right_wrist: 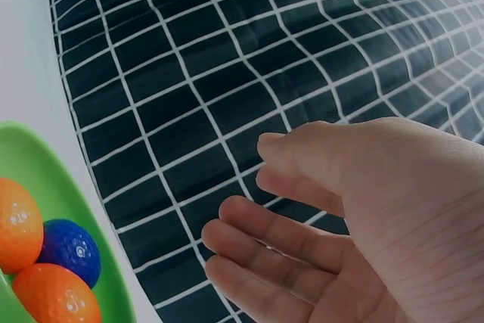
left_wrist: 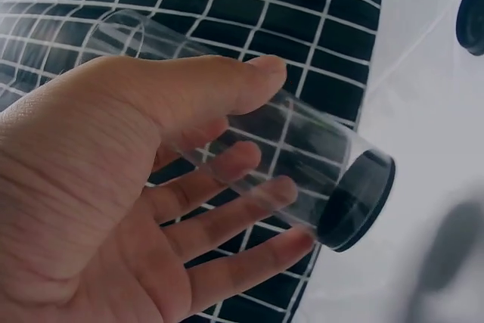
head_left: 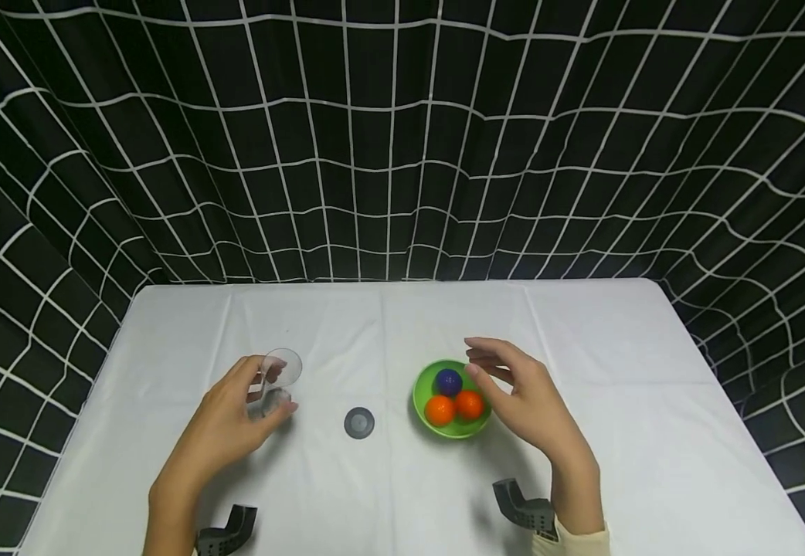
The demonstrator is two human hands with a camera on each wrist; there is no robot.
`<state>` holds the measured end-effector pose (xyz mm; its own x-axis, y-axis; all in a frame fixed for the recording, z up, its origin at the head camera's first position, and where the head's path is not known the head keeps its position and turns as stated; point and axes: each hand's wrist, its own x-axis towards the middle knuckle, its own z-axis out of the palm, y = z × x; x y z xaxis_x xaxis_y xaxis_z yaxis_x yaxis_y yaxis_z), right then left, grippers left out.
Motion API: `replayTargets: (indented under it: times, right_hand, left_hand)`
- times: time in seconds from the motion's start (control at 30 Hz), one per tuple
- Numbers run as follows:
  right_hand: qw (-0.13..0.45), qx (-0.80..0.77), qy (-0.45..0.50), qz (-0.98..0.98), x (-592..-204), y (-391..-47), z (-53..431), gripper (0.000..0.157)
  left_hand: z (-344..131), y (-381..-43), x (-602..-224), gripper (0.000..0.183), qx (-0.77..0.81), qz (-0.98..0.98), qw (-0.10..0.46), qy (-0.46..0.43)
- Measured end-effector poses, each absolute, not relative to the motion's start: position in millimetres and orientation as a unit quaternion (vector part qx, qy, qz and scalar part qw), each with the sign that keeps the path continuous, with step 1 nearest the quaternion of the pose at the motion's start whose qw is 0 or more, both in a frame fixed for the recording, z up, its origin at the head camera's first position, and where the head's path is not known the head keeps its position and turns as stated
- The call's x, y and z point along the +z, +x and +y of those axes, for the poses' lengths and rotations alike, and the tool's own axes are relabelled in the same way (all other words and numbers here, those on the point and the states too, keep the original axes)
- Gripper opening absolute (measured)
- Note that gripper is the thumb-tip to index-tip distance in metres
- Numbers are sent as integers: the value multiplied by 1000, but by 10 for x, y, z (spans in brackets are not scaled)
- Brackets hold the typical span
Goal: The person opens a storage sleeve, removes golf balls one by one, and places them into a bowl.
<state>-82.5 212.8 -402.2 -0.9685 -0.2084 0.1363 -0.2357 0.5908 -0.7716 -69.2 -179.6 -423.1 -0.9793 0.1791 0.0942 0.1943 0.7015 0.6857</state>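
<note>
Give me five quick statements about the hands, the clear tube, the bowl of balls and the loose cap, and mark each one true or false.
1. The left hand holds the clear tube. True.
2. The green bowl holds three orange balls. False: it holds two orange balls and one blue ball.
3. The right hand grips a ball. False: its fingers are relaxed above the bowl and hold nothing.
4. A dark round cap lies on the white table between the tube and the bowl. True.
5. The tube is open at both ends. False: a dark cap closes one end.
</note>
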Motion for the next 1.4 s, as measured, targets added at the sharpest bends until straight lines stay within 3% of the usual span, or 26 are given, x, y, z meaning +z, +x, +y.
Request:
replayTargets:
  times: [0.33, 1.07, 1.17, 1.3, 1.4]
  right_hand:
    - [9, 446, 136, -885, -4050, -914, 2001, 34]
    - [0, 437, 135, -889, -4039, -927, 2040, 34]
    - [11, 437, 130, -890, -4005, -907, 2071, 33]
    - [35, 439, 120, -890, -3997, -863, 2174, 31]
    - [64, 431, 118, -892, -4035, -875, 2265, 29]
  left_hand:
    - [-1938, -748, -4386, 48, -399, -912, -80, -52]
    - [-2071, -779, -4540, 50, -405, -905, -106, -70]
    - [-2085, -769, -4548, 66, -400, -906, -114, -75]
    - [-2103, -697, -4565, 105, -387, -908, -119, -105]
    - [-2162, -622, -4509, 110, -374, -913, -125, -107]
